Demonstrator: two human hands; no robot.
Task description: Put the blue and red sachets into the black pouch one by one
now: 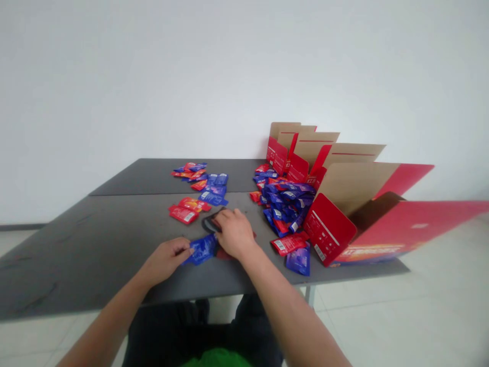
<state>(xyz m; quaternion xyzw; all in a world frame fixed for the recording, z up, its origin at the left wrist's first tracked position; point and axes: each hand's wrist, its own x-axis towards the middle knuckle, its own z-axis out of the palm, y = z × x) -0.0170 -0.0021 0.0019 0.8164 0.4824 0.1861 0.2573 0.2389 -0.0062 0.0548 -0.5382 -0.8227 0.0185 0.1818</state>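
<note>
My left hand (170,259) is closed, with thumb and fingers pinching the left end of a blue packet (203,250) close to the table's front edge. My right hand (234,232) lies at the packet's other end, its fingers bent down over a dark curved object (209,223). What that object is, and how the fingertips grip, is hidden under the palm. Dark reddish material shows beneath the right hand. Just beyond both hands, a few red packets (184,214) lie flat, and blue packets (213,197) lie behind them.
To the right, a heap of blue and red packets (284,201) leans against a row of open red cartons (332,229) with raised flaps. A loose blue packet (298,260) lies near the front edge. Another mixed pile (191,171) sits farther back on the grey table (95,244).
</note>
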